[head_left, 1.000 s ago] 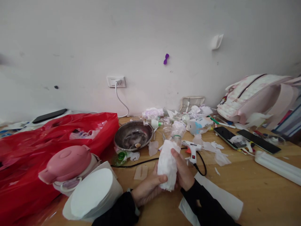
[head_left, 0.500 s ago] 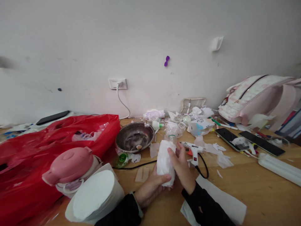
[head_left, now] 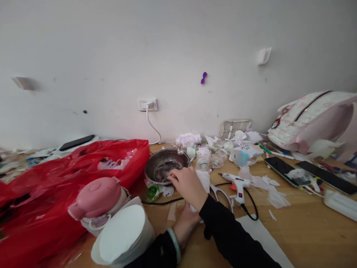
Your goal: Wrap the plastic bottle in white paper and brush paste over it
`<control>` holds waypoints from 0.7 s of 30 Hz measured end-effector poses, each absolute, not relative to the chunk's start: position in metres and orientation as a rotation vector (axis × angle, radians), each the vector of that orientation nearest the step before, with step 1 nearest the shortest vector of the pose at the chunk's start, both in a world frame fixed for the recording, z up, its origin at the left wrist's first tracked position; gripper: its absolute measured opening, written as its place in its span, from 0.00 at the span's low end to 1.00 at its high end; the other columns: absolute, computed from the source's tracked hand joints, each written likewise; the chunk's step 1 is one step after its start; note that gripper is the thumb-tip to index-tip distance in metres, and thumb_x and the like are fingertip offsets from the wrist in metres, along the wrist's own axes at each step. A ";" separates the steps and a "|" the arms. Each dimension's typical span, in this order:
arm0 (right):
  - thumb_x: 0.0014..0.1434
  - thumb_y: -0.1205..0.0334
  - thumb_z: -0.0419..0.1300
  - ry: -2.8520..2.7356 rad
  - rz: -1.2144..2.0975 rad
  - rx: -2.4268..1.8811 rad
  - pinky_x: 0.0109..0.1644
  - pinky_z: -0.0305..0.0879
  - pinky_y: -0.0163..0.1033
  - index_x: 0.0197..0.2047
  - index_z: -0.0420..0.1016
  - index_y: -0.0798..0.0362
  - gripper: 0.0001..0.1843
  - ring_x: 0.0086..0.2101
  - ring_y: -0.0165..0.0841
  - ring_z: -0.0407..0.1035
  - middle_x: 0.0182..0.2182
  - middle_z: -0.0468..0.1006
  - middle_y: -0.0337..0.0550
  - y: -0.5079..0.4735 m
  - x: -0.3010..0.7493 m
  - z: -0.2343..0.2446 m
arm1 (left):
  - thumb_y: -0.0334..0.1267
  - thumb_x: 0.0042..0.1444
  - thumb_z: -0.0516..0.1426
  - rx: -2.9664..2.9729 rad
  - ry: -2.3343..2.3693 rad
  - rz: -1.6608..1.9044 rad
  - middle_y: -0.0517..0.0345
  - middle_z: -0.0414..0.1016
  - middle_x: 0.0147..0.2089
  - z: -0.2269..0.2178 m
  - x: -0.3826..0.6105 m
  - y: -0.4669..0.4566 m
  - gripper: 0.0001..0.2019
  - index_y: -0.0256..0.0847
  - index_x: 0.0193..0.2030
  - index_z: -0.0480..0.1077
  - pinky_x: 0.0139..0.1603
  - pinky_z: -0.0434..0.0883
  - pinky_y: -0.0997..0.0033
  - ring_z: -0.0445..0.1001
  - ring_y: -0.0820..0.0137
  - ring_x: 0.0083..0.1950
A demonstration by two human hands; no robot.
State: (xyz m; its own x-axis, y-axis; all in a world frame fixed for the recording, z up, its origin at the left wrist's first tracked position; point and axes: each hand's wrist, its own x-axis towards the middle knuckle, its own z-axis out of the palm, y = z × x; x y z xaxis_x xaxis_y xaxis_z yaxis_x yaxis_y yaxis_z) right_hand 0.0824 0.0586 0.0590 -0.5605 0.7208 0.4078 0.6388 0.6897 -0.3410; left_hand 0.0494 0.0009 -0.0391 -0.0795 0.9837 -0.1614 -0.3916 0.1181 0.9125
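Note:
My right hand [head_left: 188,183] reaches left across the table, knuckles up, its fingertips bunched together at the near rim of a metal bowl [head_left: 164,163]. What the fingertips touch or pinch is hidden. A white paper-wrapped object [head_left: 205,178] stands just behind that hand. Under my right forearm lies my left hand [head_left: 184,222], at the base of the wrapped object; its fingers are covered by the black sleeve. A green bracelet sits on the left wrist.
A red plastic bag [head_left: 83,175], a pink-lidded jug [head_left: 95,197] and a white round container [head_left: 122,234] crowd the left. A corded glue gun [head_left: 237,182], scissors [head_left: 221,193], paper scraps, two phones [head_left: 281,171] and a pink backpack [head_left: 312,119] lie to the right.
My right hand has let go of the wrapped object and moved left to the bowl's rim. The view has shifted left, and the wrapped object has sunk lower behind my arm.

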 end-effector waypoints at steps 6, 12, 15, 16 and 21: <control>0.60 0.59 0.57 -2.307 0.238 -1.041 0.42 0.53 0.42 0.40 0.78 0.52 0.10 0.37 0.39 0.70 0.32 0.80 0.48 0.057 0.090 0.057 | 0.27 0.27 0.69 0.786 1.158 1.370 0.47 0.72 0.47 -0.041 0.050 0.016 0.30 0.41 0.41 0.65 0.57 0.59 0.60 0.63 0.50 0.57; 0.59 0.60 0.59 -2.207 0.380 -0.956 0.41 0.56 0.39 0.43 0.78 0.50 0.10 0.35 0.36 0.70 0.30 0.80 0.43 0.062 0.092 0.054 | 0.31 0.30 0.68 0.787 1.179 1.293 0.44 0.72 0.45 -0.033 0.051 0.008 0.37 0.38 0.50 0.57 0.44 0.67 0.62 0.69 0.52 0.49; 0.58 0.62 0.60 -2.194 0.495 -0.849 0.42 0.58 0.37 0.40 0.79 0.49 0.08 0.33 0.33 0.70 0.26 0.80 0.38 0.064 0.094 0.053 | 0.35 0.31 0.69 0.781 1.149 1.262 0.45 0.72 0.44 -0.033 0.052 0.006 0.41 0.37 0.53 0.55 0.34 0.68 0.66 0.72 0.56 0.41; 0.58 0.62 0.60 -2.176 0.521 -0.830 0.43 0.58 0.37 0.41 0.79 0.49 0.08 0.33 0.33 0.70 0.27 0.80 0.38 0.065 0.095 0.052 | 0.37 0.32 0.69 0.779 1.136 1.257 0.46 0.73 0.42 -0.034 0.053 0.006 0.42 0.37 0.54 0.54 0.32 0.68 0.66 0.73 0.57 0.39; 0.53 0.65 0.64 -2.085 0.617 -0.767 0.46 0.58 0.40 0.41 0.80 0.48 0.10 0.37 0.35 0.69 0.33 0.80 0.41 0.070 0.098 0.045 | 0.41 0.29 0.70 0.761 1.094 1.297 0.48 0.72 0.41 -0.039 0.054 0.009 0.45 0.36 0.56 0.55 0.33 0.69 0.64 0.72 0.56 0.40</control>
